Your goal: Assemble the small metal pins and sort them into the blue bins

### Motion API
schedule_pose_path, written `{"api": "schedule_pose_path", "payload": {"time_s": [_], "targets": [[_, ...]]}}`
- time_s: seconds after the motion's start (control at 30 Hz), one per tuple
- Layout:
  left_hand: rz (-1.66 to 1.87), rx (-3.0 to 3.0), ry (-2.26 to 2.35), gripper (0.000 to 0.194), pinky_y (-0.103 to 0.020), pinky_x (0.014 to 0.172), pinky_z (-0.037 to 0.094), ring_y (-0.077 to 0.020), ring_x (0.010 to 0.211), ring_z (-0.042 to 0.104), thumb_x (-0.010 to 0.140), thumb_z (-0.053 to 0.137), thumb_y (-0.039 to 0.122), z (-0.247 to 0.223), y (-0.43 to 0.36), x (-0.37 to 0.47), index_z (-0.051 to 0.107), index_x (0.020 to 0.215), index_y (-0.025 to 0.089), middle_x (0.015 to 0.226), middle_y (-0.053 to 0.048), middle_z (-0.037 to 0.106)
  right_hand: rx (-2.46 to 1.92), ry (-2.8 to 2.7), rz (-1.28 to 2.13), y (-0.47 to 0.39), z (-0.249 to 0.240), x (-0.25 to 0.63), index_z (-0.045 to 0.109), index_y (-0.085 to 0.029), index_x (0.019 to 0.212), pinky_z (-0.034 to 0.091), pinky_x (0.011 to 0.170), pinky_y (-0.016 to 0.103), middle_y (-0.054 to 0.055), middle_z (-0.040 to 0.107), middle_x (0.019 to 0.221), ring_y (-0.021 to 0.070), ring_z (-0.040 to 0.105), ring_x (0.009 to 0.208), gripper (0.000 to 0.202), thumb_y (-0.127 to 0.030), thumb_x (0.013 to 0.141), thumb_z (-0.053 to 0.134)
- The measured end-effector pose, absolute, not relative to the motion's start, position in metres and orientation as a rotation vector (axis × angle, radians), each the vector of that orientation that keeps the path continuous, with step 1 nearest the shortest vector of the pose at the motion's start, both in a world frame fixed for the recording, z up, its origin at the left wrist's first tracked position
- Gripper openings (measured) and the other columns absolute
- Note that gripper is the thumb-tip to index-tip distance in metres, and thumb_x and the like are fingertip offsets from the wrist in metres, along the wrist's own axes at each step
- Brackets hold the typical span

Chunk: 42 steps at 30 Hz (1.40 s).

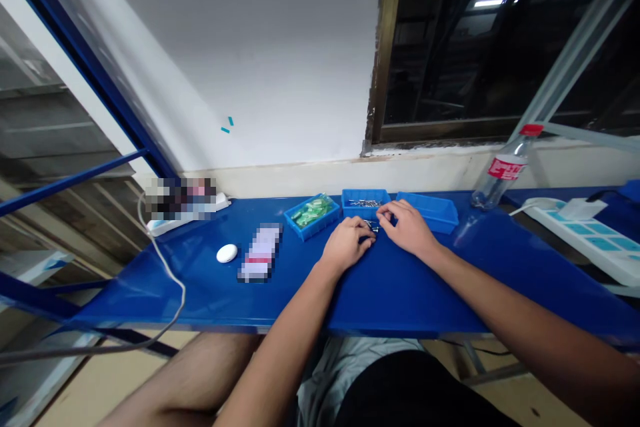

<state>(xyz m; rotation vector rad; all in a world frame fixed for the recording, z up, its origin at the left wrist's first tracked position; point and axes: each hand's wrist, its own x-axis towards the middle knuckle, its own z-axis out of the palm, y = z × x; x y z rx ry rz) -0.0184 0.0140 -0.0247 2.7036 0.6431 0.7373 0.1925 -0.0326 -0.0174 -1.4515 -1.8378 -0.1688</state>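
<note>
My left hand (349,241) rests low over the blue table, its fingers curled and closed at a few small silver metal pieces (374,228) that look like screws. Close beside it on the right, my right hand (406,225) has thumb and fingertips pinched together; whatever lies between them is too small to make out. Just behind both hands sits a blue bin (364,194) with more of these silver pieces in it. Left of it, another blue bin (303,234) holds small green packets (312,211). A third blue bin (435,215) stands behind my right hand.
On the blue table (210,300) lie a phone-like blurred rectangle (261,252) and a round white case (227,253). A bottle with a red cap (503,170) stands at the back right. Power strips (590,240) sit on the right and back left, and a cable (175,280) hangs over the left side.
</note>
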Motion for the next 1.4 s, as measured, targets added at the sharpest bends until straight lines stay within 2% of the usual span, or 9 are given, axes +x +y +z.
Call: {"api": "schedule_pose_path", "payload": {"time_s": [0.13,0.23,0.4,0.6,0.77,1.03,1.13,1.27,1.4], "targets": [[0.897,2.48,0.632,0.015,-0.04,0.11,0.046,-0.0234,0.114,0.068,0.093,0.066,0.015,-0.021,0.014,-0.018,0.079,0.097,0.02,0.118,-0.007,0.076,-1.403,-1.827,-0.142,-0.034,-0.017,0.19,0.069,-0.023,0.095,0.05,0.082,0.041,0.006,0.07,0.085,0.027,0.061,0.086,0.012,-0.022,0.097,0.057],[1.035,2.177,0.748,0.013,-0.036,0.099,0.052,-0.0222,0.103,0.071,0.094,0.067,0.023,-0.02,0.014,-0.017,0.079,0.099,0.02,0.112,-0.006,0.079,-1.325,-1.82,-0.065,-0.035,-0.017,0.187,0.07,-0.023,0.103,0.052,0.08,0.04,0.007,0.07,0.092,0.0253,0.064,0.085,0.015,-0.024,0.1,0.055],[1.077,1.727,0.665,0.03,-0.033,0.089,0.056,-0.0224,0.095,0.074,0.09,0.076,0.043,-0.023,0.021,-0.016,0.078,0.102,0.016,0.104,-0.009,0.08,-1.163,-1.846,0.035,-0.039,-0.013,0.179,0.068,-0.024,0.116,0.056,0.076,0.037,0.007,0.07,0.103,0.0213,0.065,0.079,0.021,-0.026,0.096,0.063],[1.013,1.436,0.577,0.045,-0.034,0.09,0.057,-0.0222,0.092,0.077,0.076,0.09,0.043,-0.024,0.022,-0.014,0.073,0.105,0.013,0.1,-0.011,0.081,-1.097,-1.82,0.055,-0.045,-0.009,0.172,0.068,-0.025,0.111,0.057,0.077,0.037,0.005,0.069,0.098,0.0203,0.065,0.076,0.017,-0.023,0.094,0.063],[0.932,1.458,0.618,0.057,-0.036,0.092,0.058,-0.0252,0.095,0.078,0.077,0.089,0.045,-0.023,0.02,-0.016,0.071,0.119,0.012,0.103,-0.013,0.082,-1.095,-1.849,0.051,-0.048,-0.008,0.169,0.067,-0.025,0.111,0.057,0.074,0.036,0.004,0.066,0.092,0.0203,0.064,0.076,0.023,-0.017,0.09,0.061],[0.946,1.816,0.752,0.042,-0.036,0.095,0.06,-0.0285,0.105,0.077,0.089,0.076,0.052,-0.019,0.015,-0.018,0.081,0.112,0.017,0.111,-0.01,0.081,-1.141,-1.807,0.059,-0.043,-0.015,0.174,0.072,-0.024,0.104,0.058,0.071,0.035,0.005,0.068,0.094,0.0191,0.064,0.073,0.016,-0.018,0.091,0.062],[0.944,1.887,0.754,0.036,-0.036,0.095,0.061,-0.0282,0.106,0.077,0.092,0.072,0.047,-0.022,0.017,-0.019,0.082,0.112,0.019,0.114,-0.008,0.081,-1.127,-1.839,0.083,-0.043,-0.015,0.175,0.071,-0.024,0.101,0.059,0.074,0.036,0.005,0.069,0.093,0.0201,0.066,0.077,0.012,-0.02,0.095,0.061],[0.974,1.911,0.829,0.028,-0.033,0.091,0.063,-0.0241,0.097,0.079,0.092,0.07,0.025,-0.024,0.019,-0.018,0.079,0.117,0.016,0.109,-0.009,0.082,-1.093,-1.908,0.094,-0.042,-0.015,0.174,0.07,-0.024,0.1,0.059,0.086,0.039,0.007,0.073,0.103,0.0235,0.071,0.095,0.015,-0.018,0.095,0.058],[0.978,2.114,0.88,0.025,-0.032,0.087,0.062,-0.0227,0.09,0.08,0.092,0.067,0.019,-0.022,0.017,-0.019,0.081,0.113,0.02,0.102,-0.006,0.083,-1.191,-1.804,0.188,-0.042,-0.018,0.172,0.069,-0.023,0.104,0.062,0.08,0.037,0.006,0.075,0.099,0.0219,0.073,0.084,0.012,-0.024,0.094,0.061]]}}
